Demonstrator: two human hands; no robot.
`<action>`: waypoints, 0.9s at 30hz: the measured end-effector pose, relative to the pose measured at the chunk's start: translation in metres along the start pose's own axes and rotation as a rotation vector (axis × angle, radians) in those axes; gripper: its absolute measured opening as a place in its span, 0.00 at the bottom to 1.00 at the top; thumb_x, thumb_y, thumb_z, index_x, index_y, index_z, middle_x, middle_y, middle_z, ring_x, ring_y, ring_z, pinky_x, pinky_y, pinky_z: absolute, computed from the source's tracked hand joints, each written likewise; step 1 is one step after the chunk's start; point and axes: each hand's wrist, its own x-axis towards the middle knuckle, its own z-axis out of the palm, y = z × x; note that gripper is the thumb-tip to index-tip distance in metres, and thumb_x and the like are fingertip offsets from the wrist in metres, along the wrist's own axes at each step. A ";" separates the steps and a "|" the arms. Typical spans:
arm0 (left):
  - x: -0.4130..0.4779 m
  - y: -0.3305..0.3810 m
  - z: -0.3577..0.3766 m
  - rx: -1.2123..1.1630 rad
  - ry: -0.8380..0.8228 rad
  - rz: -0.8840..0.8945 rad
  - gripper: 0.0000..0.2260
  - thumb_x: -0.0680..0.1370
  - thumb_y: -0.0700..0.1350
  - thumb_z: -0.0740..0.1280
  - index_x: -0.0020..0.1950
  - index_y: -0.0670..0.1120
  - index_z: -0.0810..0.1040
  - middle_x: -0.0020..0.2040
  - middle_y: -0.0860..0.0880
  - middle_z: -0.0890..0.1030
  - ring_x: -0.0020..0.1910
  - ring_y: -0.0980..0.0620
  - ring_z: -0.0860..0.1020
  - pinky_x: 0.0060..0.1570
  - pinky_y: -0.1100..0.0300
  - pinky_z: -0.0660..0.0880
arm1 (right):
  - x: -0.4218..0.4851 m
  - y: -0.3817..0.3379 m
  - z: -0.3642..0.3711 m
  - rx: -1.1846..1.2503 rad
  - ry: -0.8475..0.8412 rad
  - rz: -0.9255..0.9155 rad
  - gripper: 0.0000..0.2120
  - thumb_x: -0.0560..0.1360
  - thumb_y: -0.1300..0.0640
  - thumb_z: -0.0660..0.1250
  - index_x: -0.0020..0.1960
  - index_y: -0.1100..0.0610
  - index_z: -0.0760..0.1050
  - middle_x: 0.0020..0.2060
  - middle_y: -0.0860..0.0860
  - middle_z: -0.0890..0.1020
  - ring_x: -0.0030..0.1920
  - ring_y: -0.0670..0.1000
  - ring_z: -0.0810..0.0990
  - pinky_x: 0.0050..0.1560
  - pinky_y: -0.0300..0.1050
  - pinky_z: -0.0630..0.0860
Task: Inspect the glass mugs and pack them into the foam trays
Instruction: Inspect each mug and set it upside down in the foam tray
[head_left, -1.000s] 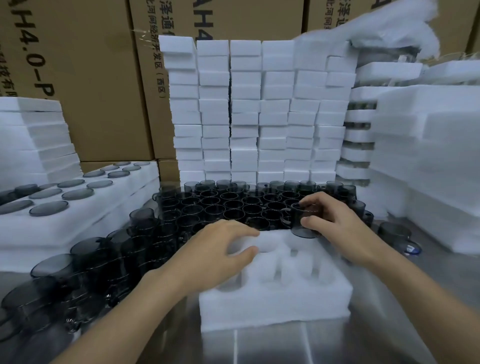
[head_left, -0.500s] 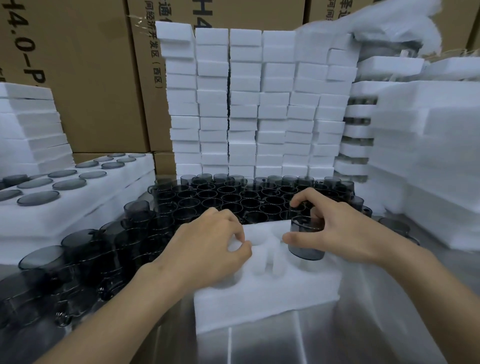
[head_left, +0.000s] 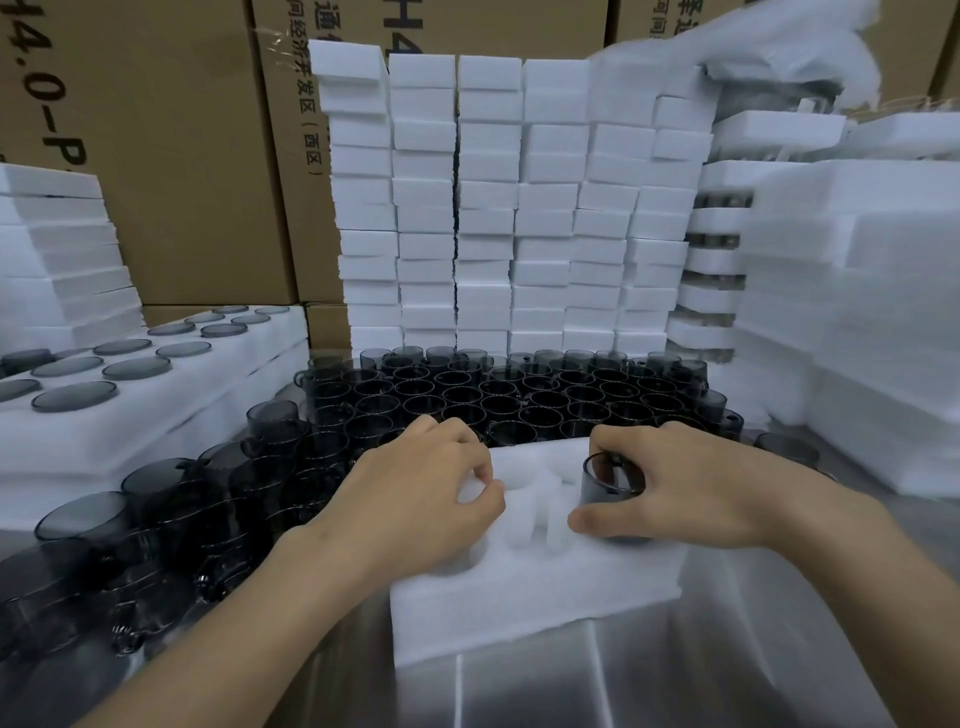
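One glass mug (head_left: 610, 486), smoky grey, is held upright, mouth up and long axis vertical, its lower part sunk in the right rear pocket of the foam tray (head_left: 535, 597). Its handle is hidden. It is gripped by the right hand (head_left: 691, 493), thumb laid along the near side and fingers curled over the far rim. The left hand (head_left: 415, 499) is rested on the tray's left rear part, fingers curled, thumb tip brought against the forefinger at a pocket's edge; whether foam is pinched cannot be told. This mug is the only one seen in the tray's round pockets.

Many loose mugs (head_left: 519, 395) are massed upright just behind the tray, with more at the left. A filled foam tray (head_left: 218, 410) at the left shows grey glass discs in its pockets. Stacked foam blocks (head_left: 493, 208) and cardboard boxes (head_left: 182, 156) are ranged behind.
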 end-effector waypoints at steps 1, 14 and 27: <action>0.000 0.000 0.000 0.000 0.000 0.001 0.13 0.84 0.63 0.57 0.58 0.59 0.78 0.62 0.65 0.73 0.60 0.62 0.67 0.54 0.55 0.76 | 0.000 0.000 0.000 -0.007 -0.003 -0.001 0.29 0.64 0.21 0.67 0.46 0.45 0.70 0.39 0.51 0.83 0.34 0.49 0.76 0.42 0.52 0.76; 0.001 0.000 0.000 0.013 -0.025 0.014 0.14 0.85 0.62 0.56 0.59 0.59 0.78 0.62 0.66 0.72 0.61 0.62 0.66 0.53 0.56 0.75 | -0.003 0.009 -0.014 0.136 -0.096 -0.057 0.22 0.67 0.30 0.78 0.52 0.41 0.77 0.36 0.42 0.77 0.34 0.41 0.73 0.41 0.43 0.71; 0.000 -0.001 0.000 0.020 -0.029 0.022 0.13 0.85 0.62 0.56 0.58 0.60 0.78 0.61 0.66 0.71 0.62 0.62 0.66 0.54 0.59 0.74 | 0.001 0.023 -0.016 0.194 -0.130 -0.019 0.24 0.61 0.28 0.82 0.49 0.38 0.81 0.37 0.39 0.79 0.36 0.40 0.76 0.41 0.39 0.70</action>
